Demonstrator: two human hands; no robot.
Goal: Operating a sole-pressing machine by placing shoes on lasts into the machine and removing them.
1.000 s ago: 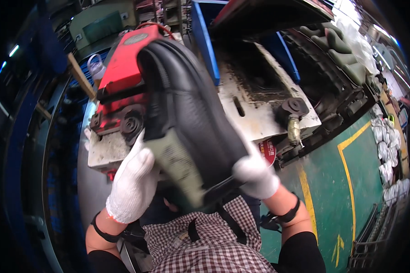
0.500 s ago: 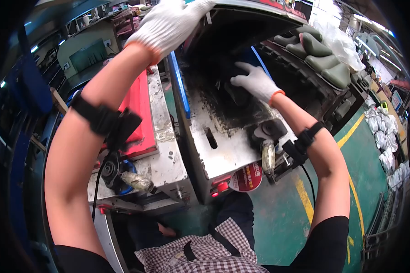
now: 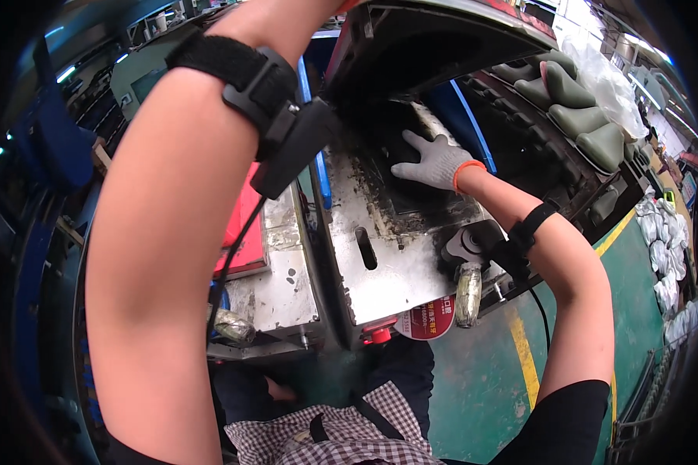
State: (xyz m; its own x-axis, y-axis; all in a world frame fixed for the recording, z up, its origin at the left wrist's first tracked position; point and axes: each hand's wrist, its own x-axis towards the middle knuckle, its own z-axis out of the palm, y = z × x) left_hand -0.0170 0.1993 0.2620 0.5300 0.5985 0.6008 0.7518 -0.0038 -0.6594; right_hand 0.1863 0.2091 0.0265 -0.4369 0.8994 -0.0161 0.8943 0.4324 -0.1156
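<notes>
Head view: left hand out of frame

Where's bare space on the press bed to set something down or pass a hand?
Free: the metal plate around the oblong slot, bordered by the knob and the red button. Crowded: under the raised lid, where the right hand presses the dark mould.

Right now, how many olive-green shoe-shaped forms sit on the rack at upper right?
4 visible: olive-green shoe-shaped forms in a row along the dark rack, at and. More may be hidden beyond the frame.
</notes>
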